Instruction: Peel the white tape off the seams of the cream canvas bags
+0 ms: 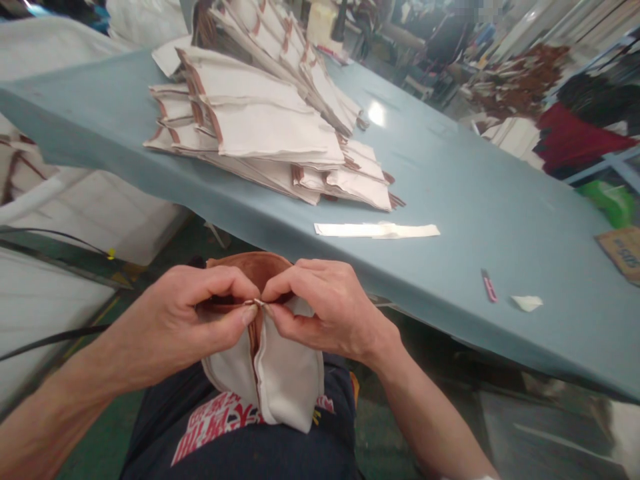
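Note:
A sewn piece of white fabric and brown leather (290, 373) hangs in front of my lap, its brown side curving up behind my fingers. My left hand (200, 313) pinches its upper edge beside the middle seam, thumb and index finger closed. Just to the right, my right hand (325, 307) pinches the same edge, the two sets of fingertips nearly touching. Below them the seam runs downward with a brown strip showing between two white panels. What lies right under the fingertips is partly hidden.
On the blue-covered table (450, 200) lies a pile of white pieces with brown edges (270, 120). Nearer the front are a white strip (377, 231), a small pink cutter (489, 287) and a white scrap (527, 303). A cardboard piece (623, 253) sits at the right.

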`<state>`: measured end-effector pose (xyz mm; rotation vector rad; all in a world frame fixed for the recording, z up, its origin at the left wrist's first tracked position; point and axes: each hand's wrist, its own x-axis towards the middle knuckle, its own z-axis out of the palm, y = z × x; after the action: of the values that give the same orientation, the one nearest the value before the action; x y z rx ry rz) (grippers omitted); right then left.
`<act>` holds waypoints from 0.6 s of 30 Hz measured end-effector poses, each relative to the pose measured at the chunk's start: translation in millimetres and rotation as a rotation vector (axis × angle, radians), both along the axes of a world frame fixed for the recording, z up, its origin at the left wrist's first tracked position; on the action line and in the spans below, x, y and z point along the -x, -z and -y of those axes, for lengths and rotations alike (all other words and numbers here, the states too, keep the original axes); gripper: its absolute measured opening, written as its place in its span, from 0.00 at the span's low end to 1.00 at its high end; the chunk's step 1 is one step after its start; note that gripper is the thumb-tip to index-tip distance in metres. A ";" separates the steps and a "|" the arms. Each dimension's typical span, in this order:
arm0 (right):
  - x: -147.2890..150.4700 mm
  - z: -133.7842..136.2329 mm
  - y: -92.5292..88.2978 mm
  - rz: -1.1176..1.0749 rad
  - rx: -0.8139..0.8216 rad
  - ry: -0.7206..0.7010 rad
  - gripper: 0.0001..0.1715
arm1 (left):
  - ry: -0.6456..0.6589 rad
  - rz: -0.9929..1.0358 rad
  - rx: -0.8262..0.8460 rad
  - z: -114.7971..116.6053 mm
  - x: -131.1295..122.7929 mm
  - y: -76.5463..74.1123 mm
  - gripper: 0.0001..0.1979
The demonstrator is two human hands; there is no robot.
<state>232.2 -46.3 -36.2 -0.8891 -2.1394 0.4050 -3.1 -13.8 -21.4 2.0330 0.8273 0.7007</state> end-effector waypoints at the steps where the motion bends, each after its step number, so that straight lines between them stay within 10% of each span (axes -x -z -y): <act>1: 0.1 -0.1 -0.4 -0.001 -0.009 -0.004 0.09 | 0.000 -0.005 0.003 0.2 0.3 0.6 0.14; 18: 11.0 9.0 -2.3 0.091 0.166 0.114 0.09 | -0.116 -0.082 -0.202 10.1 0.4 18.9 0.14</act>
<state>221.1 -55.3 -33.8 -1.1374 -2.1475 0.4972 -3.5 -23.9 -40.3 2.2202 0.9617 0.7972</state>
